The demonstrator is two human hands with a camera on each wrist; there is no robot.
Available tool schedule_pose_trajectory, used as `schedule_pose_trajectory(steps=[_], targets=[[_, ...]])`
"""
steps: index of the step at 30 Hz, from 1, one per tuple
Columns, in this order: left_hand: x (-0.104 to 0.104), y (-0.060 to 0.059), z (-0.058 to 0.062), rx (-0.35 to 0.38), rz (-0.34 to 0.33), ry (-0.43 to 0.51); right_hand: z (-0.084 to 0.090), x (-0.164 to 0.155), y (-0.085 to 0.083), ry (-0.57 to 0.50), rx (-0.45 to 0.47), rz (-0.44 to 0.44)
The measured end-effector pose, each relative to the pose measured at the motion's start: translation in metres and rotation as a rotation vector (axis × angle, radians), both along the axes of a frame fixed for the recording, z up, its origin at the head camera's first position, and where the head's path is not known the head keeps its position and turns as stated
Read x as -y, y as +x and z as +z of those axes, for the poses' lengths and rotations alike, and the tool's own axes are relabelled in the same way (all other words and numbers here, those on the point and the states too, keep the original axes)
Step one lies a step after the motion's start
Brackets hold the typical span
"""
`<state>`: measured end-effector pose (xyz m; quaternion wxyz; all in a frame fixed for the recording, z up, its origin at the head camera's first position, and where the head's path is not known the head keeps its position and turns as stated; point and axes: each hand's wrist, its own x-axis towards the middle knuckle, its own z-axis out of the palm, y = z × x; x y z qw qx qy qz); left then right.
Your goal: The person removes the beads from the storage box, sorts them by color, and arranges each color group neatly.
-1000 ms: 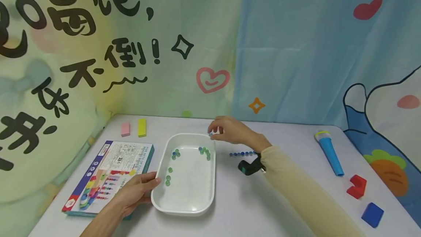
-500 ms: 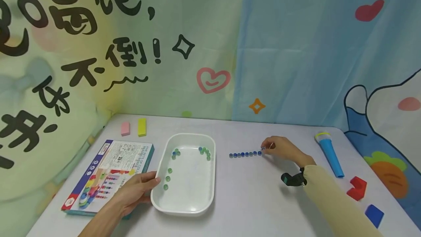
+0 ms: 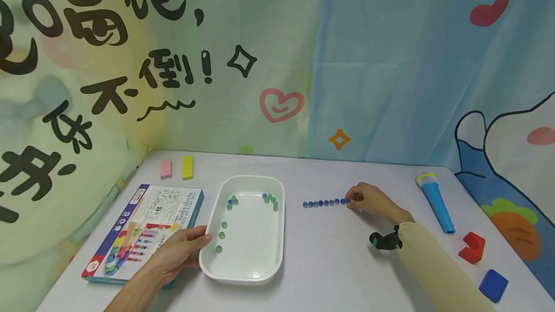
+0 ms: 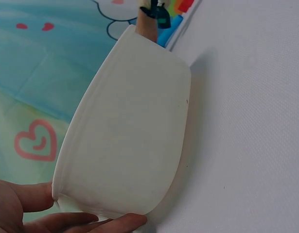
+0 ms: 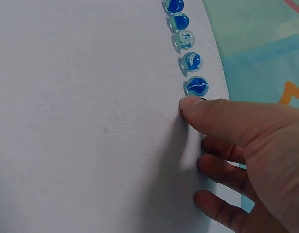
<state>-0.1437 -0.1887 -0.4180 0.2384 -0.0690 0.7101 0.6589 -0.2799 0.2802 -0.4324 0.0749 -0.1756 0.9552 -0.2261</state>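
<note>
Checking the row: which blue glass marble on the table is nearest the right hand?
The marble at the row's right end, against the right hand's fingertip.

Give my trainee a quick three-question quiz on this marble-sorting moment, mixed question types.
1. True or false: the right hand touches the right end of the row of blue glass marbles.
2. The left hand holds which: A) blue toy microphone, B) white plastic tray, C) red block?
3. What lies inside the tray?

Key: 1 true; 2 B; 3 mostly green marbles, scattered loosely.
</note>
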Motion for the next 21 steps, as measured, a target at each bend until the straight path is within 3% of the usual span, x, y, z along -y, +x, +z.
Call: schedule_pose_trajectory(steps=[21], targets=[[0.0008, -0.0006, -0.0028, -0.009, -0.002, 0.011, 0.0008, 0.0038, 0.002, 0.012, -0.01, 0.01]])
